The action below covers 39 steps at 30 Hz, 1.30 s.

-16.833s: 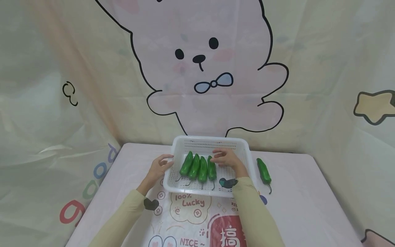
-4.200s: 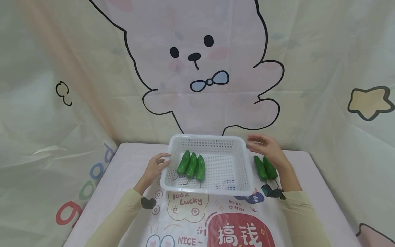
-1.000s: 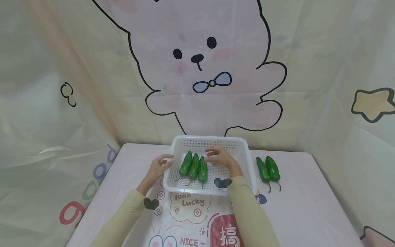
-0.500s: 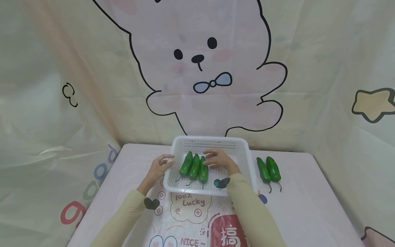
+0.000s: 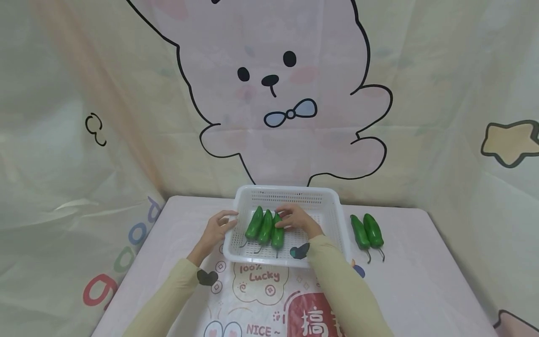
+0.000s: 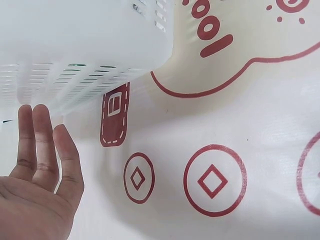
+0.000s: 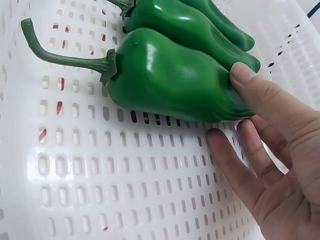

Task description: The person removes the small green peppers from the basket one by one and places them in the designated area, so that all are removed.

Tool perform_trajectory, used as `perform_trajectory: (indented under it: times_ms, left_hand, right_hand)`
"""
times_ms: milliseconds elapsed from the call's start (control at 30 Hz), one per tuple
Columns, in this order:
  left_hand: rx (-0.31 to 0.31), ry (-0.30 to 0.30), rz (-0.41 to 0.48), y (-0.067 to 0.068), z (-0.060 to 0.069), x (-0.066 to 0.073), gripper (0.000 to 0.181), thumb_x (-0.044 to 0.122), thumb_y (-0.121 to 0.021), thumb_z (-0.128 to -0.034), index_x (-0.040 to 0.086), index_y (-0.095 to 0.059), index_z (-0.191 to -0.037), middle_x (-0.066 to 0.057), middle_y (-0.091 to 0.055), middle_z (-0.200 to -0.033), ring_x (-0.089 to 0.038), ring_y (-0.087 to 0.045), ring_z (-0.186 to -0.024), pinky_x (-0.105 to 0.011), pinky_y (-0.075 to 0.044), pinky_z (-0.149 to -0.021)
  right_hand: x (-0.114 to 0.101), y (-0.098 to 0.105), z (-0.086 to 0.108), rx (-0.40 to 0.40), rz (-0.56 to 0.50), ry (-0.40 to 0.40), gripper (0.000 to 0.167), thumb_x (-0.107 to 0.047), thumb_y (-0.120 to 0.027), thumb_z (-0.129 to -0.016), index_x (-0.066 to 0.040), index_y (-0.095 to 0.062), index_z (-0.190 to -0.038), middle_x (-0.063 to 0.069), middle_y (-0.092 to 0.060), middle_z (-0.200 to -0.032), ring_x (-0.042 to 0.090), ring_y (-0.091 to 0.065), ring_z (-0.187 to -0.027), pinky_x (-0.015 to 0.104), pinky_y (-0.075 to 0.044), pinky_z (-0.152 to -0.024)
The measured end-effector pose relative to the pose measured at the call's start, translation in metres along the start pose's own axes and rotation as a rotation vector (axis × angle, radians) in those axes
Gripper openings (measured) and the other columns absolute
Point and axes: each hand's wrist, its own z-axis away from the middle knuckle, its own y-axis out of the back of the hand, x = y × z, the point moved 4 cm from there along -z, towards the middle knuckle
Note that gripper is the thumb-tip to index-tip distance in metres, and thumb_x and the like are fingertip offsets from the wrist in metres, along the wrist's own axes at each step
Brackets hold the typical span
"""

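A white perforated basket (image 5: 290,261) holds three green peppers: the left one (image 5: 254,225), the middle one (image 5: 265,229) and the right one (image 5: 277,239). My right hand (image 5: 300,219) reaches into the basket at the far end of the right pepper. In the right wrist view, its thumb (image 7: 250,80) lies over that pepper's tip, with the other fingertips close along the near side; a firm pinch is not visible. My left hand (image 5: 214,232) is at the basket's left side, its extended fingers (image 6: 45,140) touching or almost touching the wall.
Two more green peppers, one (image 5: 360,232) beside the other (image 5: 373,231), lie on the table to the right of the basket. A printed cloth (image 5: 261,299) covers the table. Behind it hangs a cartoon backdrop (image 5: 328,154).
Since 16.8 seconds ago, one pepper has gone from basket to table on the right. Over the last second my right hand has edged left, onto the right pepper's tip. My left hand stays put.
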Motion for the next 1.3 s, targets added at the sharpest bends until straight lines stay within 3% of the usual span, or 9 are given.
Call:
perform_trajectory:
  times_ms: [200,533,833,1067,1300]
  left_hand:
    - [-0.028,0.009,-0.012,-0.001,0.010,0.018,0.038,0.013,-0.062,-0.1027,0.003,-0.055,-0.138,-0.032,-0.052,-0.137,-0.052,-0.058,-0.116,-0.051,-0.059,-0.086]
    - [0.015,-0.013,-0.014,0.000,-0.004,-0.009,0.038,0.023,-0.067,-0.1008,0.012,-0.059,-0.136,-0.026,-0.054,-0.138,-0.044,-0.062,-0.114,-0.048,-0.061,-0.084]
    - [0.026,-0.021,-0.030,0.000,-0.003,-0.007,0.035,0.023,-0.067,-0.1001,0.015,-0.061,-0.134,-0.024,-0.056,-0.136,-0.042,-0.063,-0.112,-0.047,-0.061,-0.083]
    - [0.033,-0.023,-0.033,0.001,-0.004,-0.008,0.035,0.022,-0.067,-0.1003,0.015,-0.061,-0.134,-0.023,-0.058,-0.133,-0.040,-0.065,-0.110,-0.047,-0.061,-0.082]
    - [0.037,-0.014,-0.037,0.001,-0.005,-0.009,0.036,0.023,-0.067,-0.1006,0.015,-0.060,-0.135,-0.022,-0.058,-0.133,-0.039,-0.065,-0.109,-0.047,-0.062,-0.081]
  right_hand:
    - [0.002,0.000,-0.001,0.021,0.022,0.004,0.053,-0.005,-0.086,-0.080,-0.001,-0.066,-0.129,0.016,-0.064,-0.120,0.032,-0.062,-0.109,0.040,-0.062,-0.078]
    - [0.008,0.004,-0.006,0.048,0.101,0.071,0.052,-0.011,-0.090,-0.076,-0.003,-0.070,-0.123,0.007,-0.068,-0.117,0.027,-0.064,-0.109,0.043,-0.054,-0.096]
    - [0.005,0.006,-0.002,0.044,0.045,0.078,0.054,-0.012,-0.090,-0.077,-0.003,-0.068,-0.126,0.009,-0.067,-0.120,0.031,-0.060,-0.116,0.050,-0.050,-0.101]
    - [0.005,0.008,0.000,0.055,-0.012,0.085,0.051,-0.014,-0.087,-0.081,-0.003,-0.067,-0.126,0.011,-0.067,-0.118,0.030,-0.063,-0.109,0.044,-0.055,-0.091]
    - [0.007,0.012,-0.001,0.071,-0.157,0.057,0.052,-0.010,-0.086,-0.083,-0.003,-0.066,-0.130,0.014,-0.065,-0.122,0.030,-0.066,-0.107,0.039,-0.061,-0.085]
